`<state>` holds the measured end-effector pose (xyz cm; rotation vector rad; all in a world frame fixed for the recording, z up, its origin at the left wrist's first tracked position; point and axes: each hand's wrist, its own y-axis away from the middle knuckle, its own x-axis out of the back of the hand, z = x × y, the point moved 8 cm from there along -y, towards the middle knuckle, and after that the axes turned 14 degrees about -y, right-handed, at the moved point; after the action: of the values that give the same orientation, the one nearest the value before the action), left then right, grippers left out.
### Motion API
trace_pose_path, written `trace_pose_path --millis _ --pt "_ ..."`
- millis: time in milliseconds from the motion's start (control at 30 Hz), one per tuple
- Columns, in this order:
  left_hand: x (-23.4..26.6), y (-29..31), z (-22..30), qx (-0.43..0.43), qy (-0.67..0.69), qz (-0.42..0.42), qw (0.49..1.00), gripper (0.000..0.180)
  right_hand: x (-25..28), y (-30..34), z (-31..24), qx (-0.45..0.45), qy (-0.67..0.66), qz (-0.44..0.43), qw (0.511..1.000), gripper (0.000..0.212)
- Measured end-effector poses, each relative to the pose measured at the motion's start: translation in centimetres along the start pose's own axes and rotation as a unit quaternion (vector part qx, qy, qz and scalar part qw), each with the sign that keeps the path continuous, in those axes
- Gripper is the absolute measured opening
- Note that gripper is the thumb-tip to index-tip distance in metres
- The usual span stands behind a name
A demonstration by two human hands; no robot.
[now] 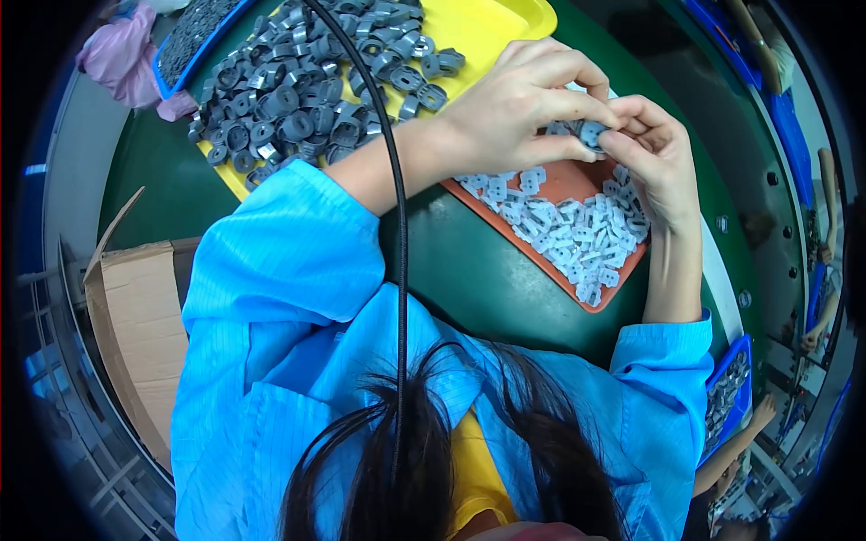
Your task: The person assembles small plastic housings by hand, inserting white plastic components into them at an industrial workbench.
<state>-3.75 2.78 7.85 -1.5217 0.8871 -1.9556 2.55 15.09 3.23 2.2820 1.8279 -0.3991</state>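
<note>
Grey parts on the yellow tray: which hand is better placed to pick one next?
Probably the left hand: it is nearer the grey parts on the yellow tray; the right hand is farther away.

A worker in a bright blue jacket (271, 261) pinches a small gray part (591, 134) between left hand (528, 104) and right hand (666, 167), above an orange tray (570, 180) of white plastic pieces (577, 233) on a green surface (469, 257). Gray clips (298, 99) lie heaped on a yellow tray (492, 32) at left, near a blue bin (165, 86) of dark bits. An open cardboard box (140, 334) stands at lower left; a black cable (402, 270) crosses the view.
</note>
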Motion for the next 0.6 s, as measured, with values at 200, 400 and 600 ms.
trace_pose_path --millis 200,400,600 --pt "0.6 -0.1 1.0 0.024 0.001 0.082 0.996 0.033 -1.3 -0.1 1.6 -0.031 -0.279 -0.036 0.959 0.032" --pt "0.8 -0.4 1.0 0.016 -0.063 0.056 0.996 0.030 -0.4 -0.3 1.4 -0.028 -0.203 -0.024 0.979 0.020" --pt "1.3 2.0 -7.0 0.200 -0.325 -0.218 0.898 0.036 4.8 -0.2 -0.1 0.010 -0.193 0.068 0.979 0.013"
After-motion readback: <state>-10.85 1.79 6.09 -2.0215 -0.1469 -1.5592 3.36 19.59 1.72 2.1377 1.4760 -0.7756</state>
